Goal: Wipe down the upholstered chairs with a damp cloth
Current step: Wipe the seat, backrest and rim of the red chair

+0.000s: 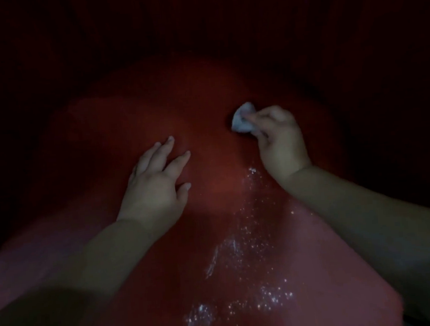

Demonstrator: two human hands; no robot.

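Red upholstered chair surface (206, 127) fills most of the view, dim lighting, edges fade to near-black at top and sides. Right hand (280, 142) pinches a small bunched pale cloth (242, 118) between thumb and curled fingers; the cloth touches the red fabric, up and right of centre. Left hand (156, 183) lies on the fabric with fingers straight and spread, thumb out to the side, holding nothing. Hands are well apart, left one lower and nearer the camera.

Glittery white speckles (242, 258) run in a streak down the fabric from just below the right wrist to the lower middle; can't tell if wet droplets or residue. Both forearms come in from the bottom corners; the right forearm (368, 222) covers the fabric's lower right, the left forearm (95, 259) covers the lower left. Paler pinkish patch (18, 263) at the left edge, too blurred to identify. Dark shadow at bottom left. Nothing lies between cloth and fabric.
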